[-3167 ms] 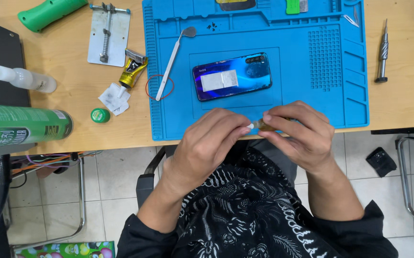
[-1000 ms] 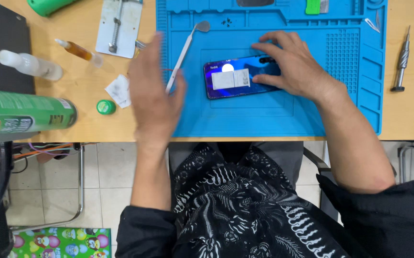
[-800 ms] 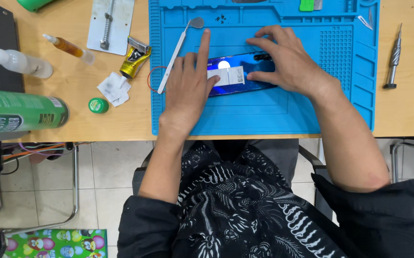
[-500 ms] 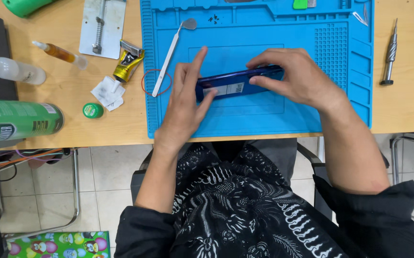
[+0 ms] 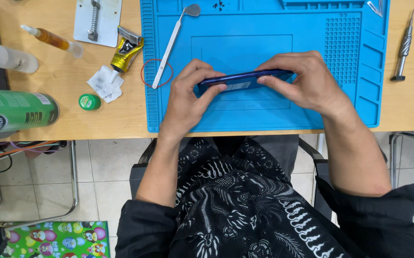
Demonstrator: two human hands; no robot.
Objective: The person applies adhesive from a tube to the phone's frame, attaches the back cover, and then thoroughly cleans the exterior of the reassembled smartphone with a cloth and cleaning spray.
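Observation:
A dark blue smartphone point(image 5: 243, 79) stands tilted on its long edge above the blue silicone work mat point(image 5: 264, 28). My left hand point(image 5: 190, 98) grips its left end, thumb and fingers pinching the edge. My right hand point(image 5: 302, 81) holds the right end, fingers curled over the top edge. Both hands press along the phone's rim. The phone's screen side is mostly hidden from view.
A white spudger point(image 5: 171, 44) lies on the mat's left part by a red ring point(image 5: 156, 73). On the wooden desk point(image 5: 63, 110): yellow glue tube point(image 5: 125, 50), white wipe point(image 5: 104, 82), green cap point(image 5: 90, 101), green can point(image 5: 13, 112), amber dropper bottle point(image 5: 51, 39), clear bottle point(image 5: 6, 57), metal clamp plate point(image 5: 97, 21). Screwdriver point(image 5: 403, 45) lies right.
The phone lay flat on the mat under my right hand. My left hand came over from the desk, and both hands lifted the phone up onto its edge.

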